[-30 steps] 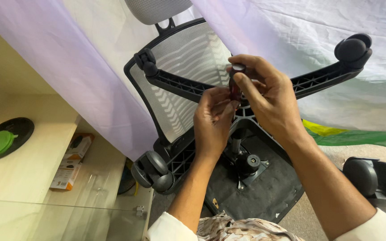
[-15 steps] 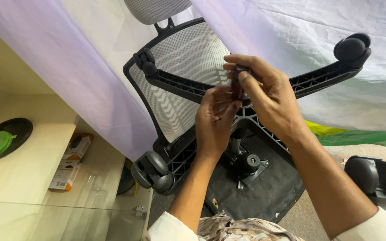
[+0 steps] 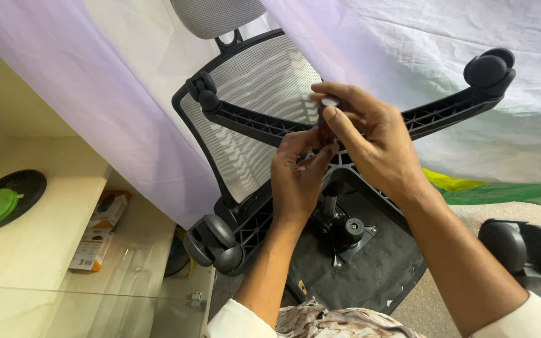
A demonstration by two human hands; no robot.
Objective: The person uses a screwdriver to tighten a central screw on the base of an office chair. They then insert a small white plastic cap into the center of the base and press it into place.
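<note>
Pinching a small dark-red tool (image 3: 325,128) upright above the upturned chair base (image 3: 264,125) hub, right hand (image 3: 370,147) gripping its top, left hand (image 3: 295,178) steadying its lower end from just below, fingers closed.

— What's behind it all?
— Pale lilac cloth (image 3: 82,94) drapes the wall.
— And left?
— A cream shelf unit (image 3: 39,244) holds a black-and-green round dish (image 3: 1,201) and small boxes (image 3: 98,231).
</note>
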